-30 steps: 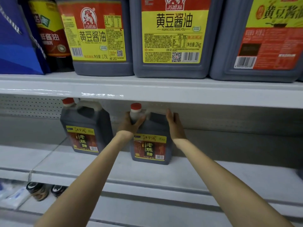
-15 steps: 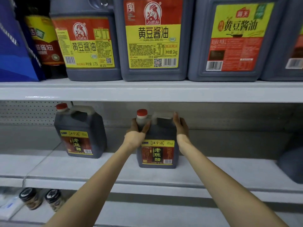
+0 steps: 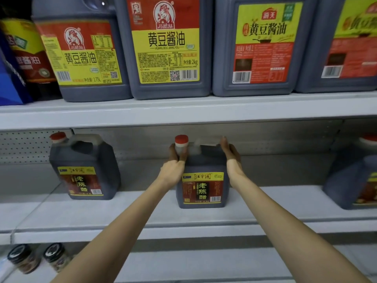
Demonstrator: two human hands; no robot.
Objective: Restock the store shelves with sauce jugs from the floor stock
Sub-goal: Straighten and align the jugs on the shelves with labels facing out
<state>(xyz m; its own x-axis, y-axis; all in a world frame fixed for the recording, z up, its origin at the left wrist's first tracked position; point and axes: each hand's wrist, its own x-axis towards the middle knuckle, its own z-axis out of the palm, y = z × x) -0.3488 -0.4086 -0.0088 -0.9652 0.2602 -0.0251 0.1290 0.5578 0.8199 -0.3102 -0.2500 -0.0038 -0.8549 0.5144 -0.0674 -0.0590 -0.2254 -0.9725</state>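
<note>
Pale metal shelves (image 3: pixel 183 111) front a perforated back panel (image 3: pixel 24 146).

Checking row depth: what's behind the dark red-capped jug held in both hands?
Only the grey metal back panel shows around the dark plastic red-capped jug, which the left hand and right hand hold. The spot directly behind its body is covered.

Middle jug (image 3: pixel 202 168): dark body, red cap (image 3: pixel 181 139), red label edged in yellow. Large jug (image 3: pixel 169 90) above: dark grey, label red over yellow. Shelf (image 3: pixel 142 211) pale grey; back panel (image 3: pixel 24 146) dotted.
</note>
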